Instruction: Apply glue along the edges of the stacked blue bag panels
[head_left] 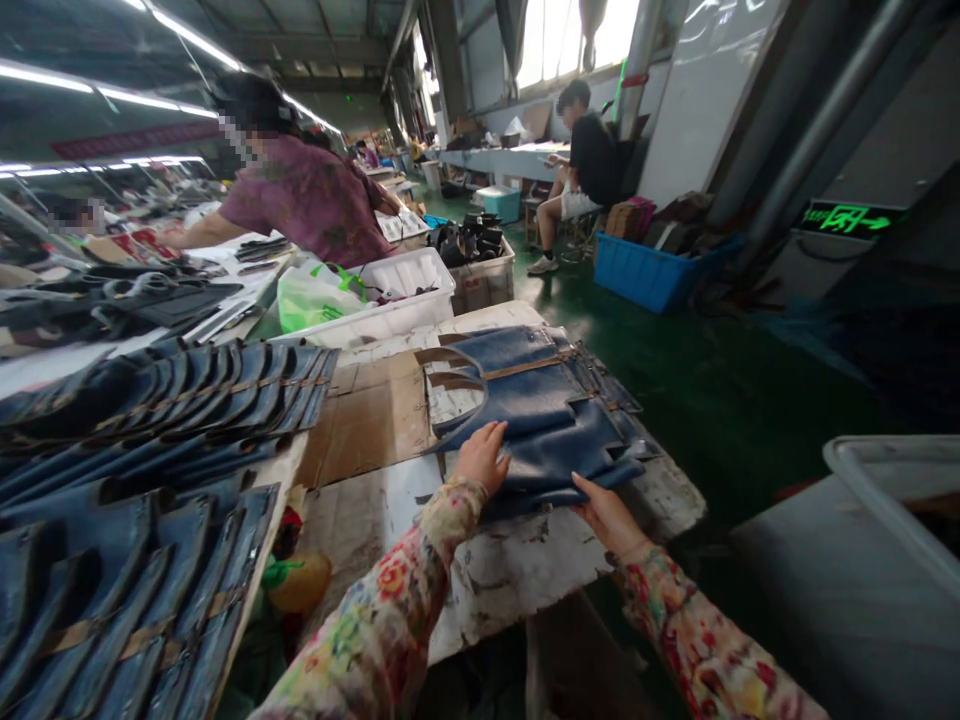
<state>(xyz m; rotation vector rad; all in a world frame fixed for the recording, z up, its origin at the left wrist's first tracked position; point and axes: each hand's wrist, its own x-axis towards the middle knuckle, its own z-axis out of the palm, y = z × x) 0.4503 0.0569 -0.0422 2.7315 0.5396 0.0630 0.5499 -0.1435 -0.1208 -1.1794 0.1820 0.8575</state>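
Observation:
A stack of blue leather pieces (532,435) with curved cutouts and stepped notches lies on the cardboard-topped table in front of me. My left hand (482,460) is closed at the near left corner of the top blue piece, its fingertips on the leather. With the thumb on top and the other fingers underneath, my right hand (611,515) pinches the near right edge of that piece. A tan strip (529,366) runs across the stack. What my fingers do under the leather is hidden.
Overlapping blue leather pieces (202,390) fill the table at left. Beyond my table stand a white bin (405,285) and a co-worker (307,200) reaching left. A blue crate (637,270) and a seated person (589,150) are farther back. A pale tub (862,540) stands right.

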